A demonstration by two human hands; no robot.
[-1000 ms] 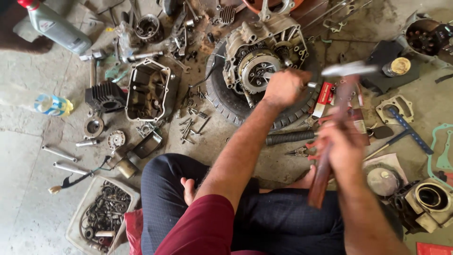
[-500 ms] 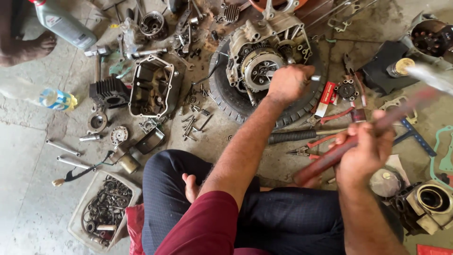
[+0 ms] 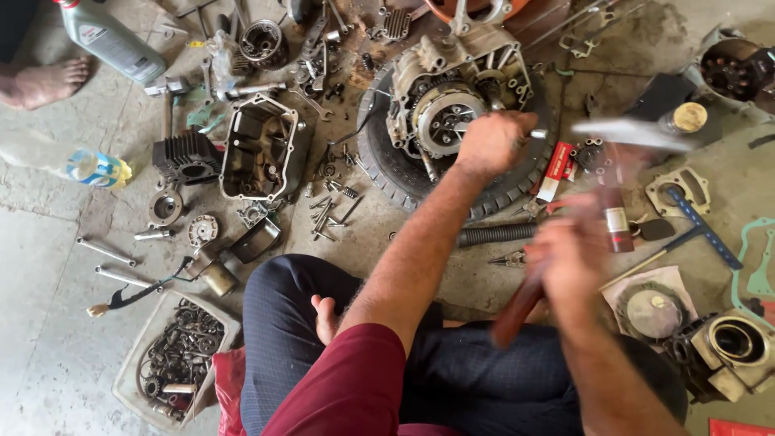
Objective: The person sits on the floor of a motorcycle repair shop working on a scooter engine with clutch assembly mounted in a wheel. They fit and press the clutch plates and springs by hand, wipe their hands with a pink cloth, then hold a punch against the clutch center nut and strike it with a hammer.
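A hammer [image 3: 601, 173], blurred by motion, is gripped by its wooden handle in the closed right hand [image 3: 569, 262]. A small metal rod [image 3: 535, 134] is held in the closed fist of the left hand [image 3: 492, 144] and set against the engine [image 3: 452, 97]. The engine is rested on a tyre [image 3: 387, 165]. An open casing [image 3: 262, 149] and a tray of bolts [image 3: 129, 379] are seen further left.

right hand [image 3: 575, 260] swung its hammer [image 3: 613, 173] from tilted right to upright, blurred head nearer the engine [image 3: 452, 89]
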